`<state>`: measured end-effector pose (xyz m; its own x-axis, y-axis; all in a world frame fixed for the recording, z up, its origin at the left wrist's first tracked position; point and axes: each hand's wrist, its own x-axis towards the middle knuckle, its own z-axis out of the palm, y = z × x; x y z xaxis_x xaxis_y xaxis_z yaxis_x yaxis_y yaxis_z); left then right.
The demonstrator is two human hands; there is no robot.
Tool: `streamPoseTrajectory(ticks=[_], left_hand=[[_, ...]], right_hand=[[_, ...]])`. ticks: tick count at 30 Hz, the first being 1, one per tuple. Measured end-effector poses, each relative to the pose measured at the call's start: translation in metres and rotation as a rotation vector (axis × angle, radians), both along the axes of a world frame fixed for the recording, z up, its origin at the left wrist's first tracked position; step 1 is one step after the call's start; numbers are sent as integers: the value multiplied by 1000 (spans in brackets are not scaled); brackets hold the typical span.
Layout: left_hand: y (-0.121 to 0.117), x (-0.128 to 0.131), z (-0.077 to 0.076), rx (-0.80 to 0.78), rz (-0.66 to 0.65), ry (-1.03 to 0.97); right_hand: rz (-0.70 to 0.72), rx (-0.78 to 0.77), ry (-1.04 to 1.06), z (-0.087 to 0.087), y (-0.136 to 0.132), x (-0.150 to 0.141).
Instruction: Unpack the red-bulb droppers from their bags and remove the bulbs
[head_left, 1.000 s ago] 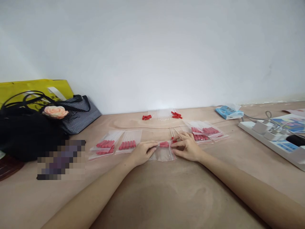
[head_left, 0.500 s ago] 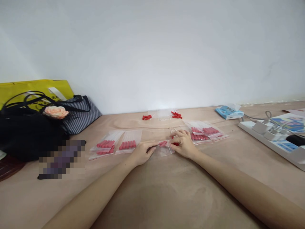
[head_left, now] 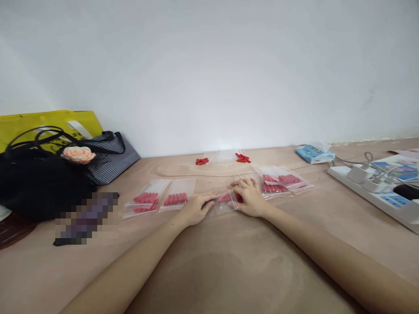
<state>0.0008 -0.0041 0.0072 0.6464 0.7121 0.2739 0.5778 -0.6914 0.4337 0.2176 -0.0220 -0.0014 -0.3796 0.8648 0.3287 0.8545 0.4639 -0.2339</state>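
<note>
- Filled packets (head_left: 176, 199) sat around 9 o'clock from the middle bag (head_left: 220, 210).
- Left hand (head_left: 195, 210) had thumb and finger pinched on that bag's left edge.
- The bag, red sticks (head_left: 224, 198) inside, was smack between both hands.
- Right hand (head_left: 249, 198) was on its 3 o'clock side, thumb touching plastic; honestly couldn't tell how firm the grip was.
- More packets (head_left: 275, 188) sat near 2 o'clock.

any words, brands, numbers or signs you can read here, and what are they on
None reads clearly enough to quote.
Yellow bag: dark lettering, partly covered, too blurred to read.
Blue pack: pale marks, too small and blurred to read.
</note>
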Motion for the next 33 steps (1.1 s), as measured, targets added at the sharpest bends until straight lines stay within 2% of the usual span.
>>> streamPoseTrajectory(ticks=[3,7,11,17,22,25,28,33], left_hand=[[-1,0,-1,11,0,6],[-2,0,1,-3,-9,47],[-6,-3,5,-9,-82,202],[-9,-5,7,-24,-51,351],[-11,-3,7,24,-60,370],[-11,-2,8,72,-133,339],[-10,-4,9,40,-186,324],[-9,-6,8,37,-128,344]], right_hand=[[5,-28,41,0,0,2],[33,8,51,0,-3,0],[28,30,51,0,-5,-3],[42,77,39,9,-14,4],[26,24,-49,16,-21,7],[2,-1,-65,16,-20,5],[-19,7,-51,17,-19,3],[-40,22,-69,22,-21,4]])
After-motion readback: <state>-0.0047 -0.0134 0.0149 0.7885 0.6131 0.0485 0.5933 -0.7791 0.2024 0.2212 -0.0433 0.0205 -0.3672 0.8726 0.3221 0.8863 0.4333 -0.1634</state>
